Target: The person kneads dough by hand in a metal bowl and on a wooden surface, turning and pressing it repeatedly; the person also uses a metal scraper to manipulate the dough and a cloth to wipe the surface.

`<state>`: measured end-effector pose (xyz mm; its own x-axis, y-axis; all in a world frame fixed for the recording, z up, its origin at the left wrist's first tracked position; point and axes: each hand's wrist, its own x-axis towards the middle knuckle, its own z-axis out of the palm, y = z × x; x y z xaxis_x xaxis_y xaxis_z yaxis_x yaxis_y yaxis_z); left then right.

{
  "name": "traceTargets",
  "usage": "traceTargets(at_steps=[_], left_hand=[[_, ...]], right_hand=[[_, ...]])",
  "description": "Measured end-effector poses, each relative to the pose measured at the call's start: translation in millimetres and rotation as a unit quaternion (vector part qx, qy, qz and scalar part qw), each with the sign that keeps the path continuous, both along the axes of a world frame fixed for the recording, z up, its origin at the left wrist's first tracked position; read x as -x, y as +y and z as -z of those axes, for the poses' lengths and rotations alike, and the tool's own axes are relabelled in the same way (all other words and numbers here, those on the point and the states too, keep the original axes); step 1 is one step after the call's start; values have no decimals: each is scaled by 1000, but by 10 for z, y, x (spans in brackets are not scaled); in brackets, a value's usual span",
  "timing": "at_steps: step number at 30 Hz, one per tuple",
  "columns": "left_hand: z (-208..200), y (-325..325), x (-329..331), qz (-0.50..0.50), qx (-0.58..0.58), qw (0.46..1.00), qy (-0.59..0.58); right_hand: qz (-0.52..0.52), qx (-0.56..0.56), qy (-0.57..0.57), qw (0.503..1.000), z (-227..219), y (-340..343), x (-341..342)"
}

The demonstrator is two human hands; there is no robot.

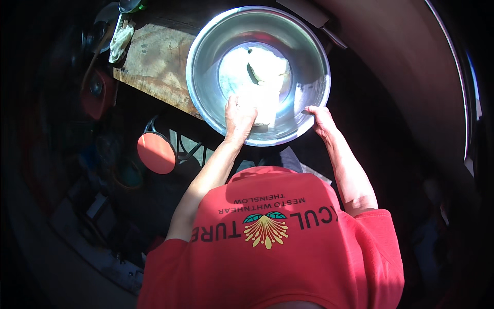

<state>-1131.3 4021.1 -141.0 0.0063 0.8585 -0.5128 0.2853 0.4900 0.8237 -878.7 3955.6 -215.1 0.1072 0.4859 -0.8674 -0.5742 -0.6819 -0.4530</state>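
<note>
A large, shiny metal basin (203, 77) lies in front of me, partly over a worn wooden table. My right hand (323, 121) is closed on its near right rim, thumb on the inner side. Over the near rim reaches my left hand (240, 119), its fingers inside the basin beside a bright white patch (265, 100). Glare washes out that patch and hides the fingertips, so whether they hold anything does not show. A dark greenish sliver (252, 73) shows in the glare on the basin's bottom.
The wooden tabletop (159, 67) extends left of the basin. At its far left corner are a crumpled whitish plastic bag (121, 42) and a metal ladle-like utensil (128, 5). A round stool with an orange-red seat (156, 153) stands below. A pale wall (396, 62) rises at right.
</note>
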Motion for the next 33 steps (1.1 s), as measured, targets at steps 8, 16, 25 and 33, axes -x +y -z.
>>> traceTargets(at_steps=[8, 16, 25, 33], left_hand=[[-424, -414, 557, 60, -154, 981, 98], [-229, -102, 1215, 2, -53, 998, -15], [333, -54, 1121, 280, -162, 881, 346], [240, -169, 594, 264, -297, 832, 386]], right_hand=[[25, -7, -95, 995, -22, -116, 1151], [-85, 15, -129, 988, -153, -198, 788], [-147, -79, -475, 864, 134, 29, 8], [-263, -100, -697, 659, 165, 1106, -588]])
